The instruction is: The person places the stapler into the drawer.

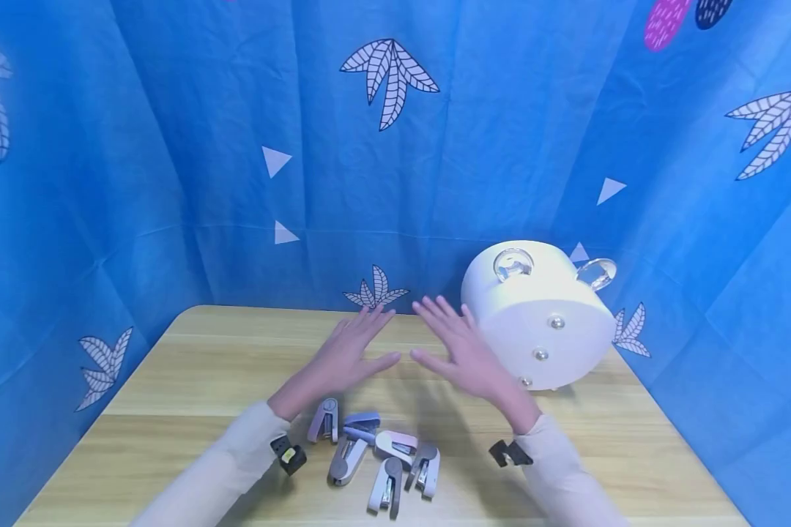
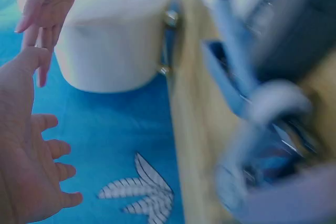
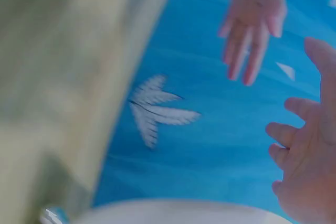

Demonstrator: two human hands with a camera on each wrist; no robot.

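Both hands are up over the table, nothing in them. Left hand (image 1: 351, 356) is spread flat w/ fingers straight, and right hand (image 1: 460, 350) is the same, fingers fanned out. They sit just beside each other, not touching, w/ a gap between the thumbs. Right hand is right next to the white pot (image 1: 540, 315); can't tell from the head view if its fingers actually touch it or just hover in front.

Hard-to-see stuff: the wrist cams are pretty smeared. Left wrist view shows that hand's palm (image 2: 26, 150) open at the edge of the pic, cut off, plus the other hand (image 2: 47, 9) near the pot (image 2: 113, 40), and a big blurry blue-grey mess on the table side that I can't make out properly. Right wrist view is blurrier; that hand (image 3: 310, 156) is half out of frame, the left one (image 3: 254, 19) is across from it, and only a sliver of the pot (image 3: 178, 212) shows at the bottom.

Counts: 1 pot, tipped on its side w/ its base facing us, 3 little metal studs on that base, and 2 clear handles on its far side. Staplers (image 1: 376, 454) lie in a loose heap nearer to us than the pot, below the wrists. I count 6, but they overlap so not 100% sure. Both wrists have a small black clip thing strapped on.

All of it's on a light wood table (image 1: 171, 395), w/ a blue leaf-print cloth (image 1: 171, 146) hanging behind the pot.
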